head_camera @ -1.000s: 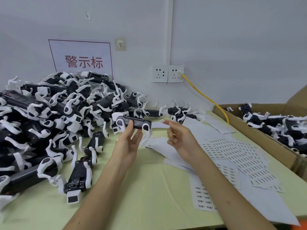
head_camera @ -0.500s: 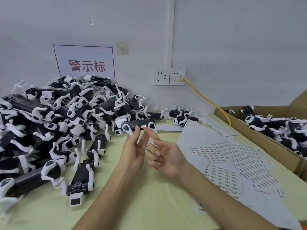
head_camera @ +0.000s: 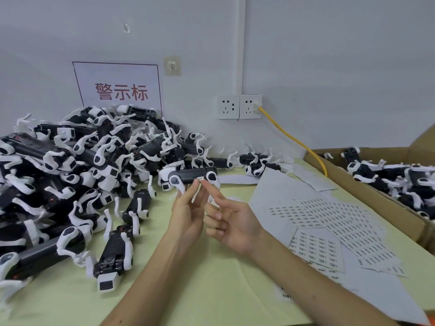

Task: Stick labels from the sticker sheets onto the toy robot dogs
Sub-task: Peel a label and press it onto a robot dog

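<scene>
A toy robot dog was held up at the centre of the frame, pinched from below by the left hand, whose grip was clamped on the black body. A small white label on the dog's side was touched by the outstretched index fingertip of the right hand. That hand's grip was apart, with nothing held in it and the other fingers loosely curled. The step in hand was judged to be the pressing-down of the label. It would be done well if the fingertip were rubbed flat from one end of the label to the other, so that no corner was left lifted, with the dog braced against the push. Sticker sheets were spread on the table at the right of the frame, apart from both hands, with many rows of labels on them. A pile of dogs was heaped at the left of the frame against the wall; whether any bore labels could not be told. At the right edge an open cardboard box was seen, with more dogs lying tumbled inside. How full it was could not be judged, the box being cut off by the frame.
</scene>
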Tool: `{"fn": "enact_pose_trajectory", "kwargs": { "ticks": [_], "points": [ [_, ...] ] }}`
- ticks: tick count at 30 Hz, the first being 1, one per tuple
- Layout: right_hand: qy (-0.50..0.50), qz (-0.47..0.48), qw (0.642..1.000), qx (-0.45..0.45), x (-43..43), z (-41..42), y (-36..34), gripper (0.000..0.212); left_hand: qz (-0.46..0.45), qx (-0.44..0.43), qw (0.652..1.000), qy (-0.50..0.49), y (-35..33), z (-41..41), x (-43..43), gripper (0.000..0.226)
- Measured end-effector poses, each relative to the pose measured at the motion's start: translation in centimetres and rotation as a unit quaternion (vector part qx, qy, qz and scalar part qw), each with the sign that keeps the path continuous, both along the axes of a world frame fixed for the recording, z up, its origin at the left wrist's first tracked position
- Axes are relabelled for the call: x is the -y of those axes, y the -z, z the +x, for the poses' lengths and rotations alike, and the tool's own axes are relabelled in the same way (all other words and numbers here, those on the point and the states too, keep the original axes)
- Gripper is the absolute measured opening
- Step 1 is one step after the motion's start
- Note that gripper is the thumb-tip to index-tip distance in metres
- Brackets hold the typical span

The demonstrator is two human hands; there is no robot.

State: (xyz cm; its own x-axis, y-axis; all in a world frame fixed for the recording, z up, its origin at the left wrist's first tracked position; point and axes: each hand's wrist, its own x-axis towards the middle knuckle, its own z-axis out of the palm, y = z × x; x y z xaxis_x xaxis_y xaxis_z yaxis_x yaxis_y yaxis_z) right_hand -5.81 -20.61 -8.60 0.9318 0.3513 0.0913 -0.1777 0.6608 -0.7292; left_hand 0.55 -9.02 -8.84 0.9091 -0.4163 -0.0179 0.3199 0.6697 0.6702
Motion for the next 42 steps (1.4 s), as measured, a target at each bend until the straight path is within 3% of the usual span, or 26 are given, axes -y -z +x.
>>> {"fn": "enact_pose_trajectory", "kwargs": {
  "ticks": [17, 30, 42],
  "points": [
    [-0.008, -0.005, 1.000, 0.014, 0.13, 0.10, 0.25, 0.049, 0.006, 0.000, 1.000, -0.027, -0.20, -0.20, -0.07, 0.060],
    [-0.019, -0.014, 1.000, 0.019, -0.13, 0.21, 0.51, 0.050, 0.012, -0.015, 0.999, -0.050, -0.36, -0.20, -0.19, 0.043],
    [-0.014, -0.001, 1.000, 0.016, -0.15, 0.07, 0.36, 0.048, 0.028, -0.003, 0.999, -0.033, -0.57, -0.53, -0.01, 0.058]
  ]
}}
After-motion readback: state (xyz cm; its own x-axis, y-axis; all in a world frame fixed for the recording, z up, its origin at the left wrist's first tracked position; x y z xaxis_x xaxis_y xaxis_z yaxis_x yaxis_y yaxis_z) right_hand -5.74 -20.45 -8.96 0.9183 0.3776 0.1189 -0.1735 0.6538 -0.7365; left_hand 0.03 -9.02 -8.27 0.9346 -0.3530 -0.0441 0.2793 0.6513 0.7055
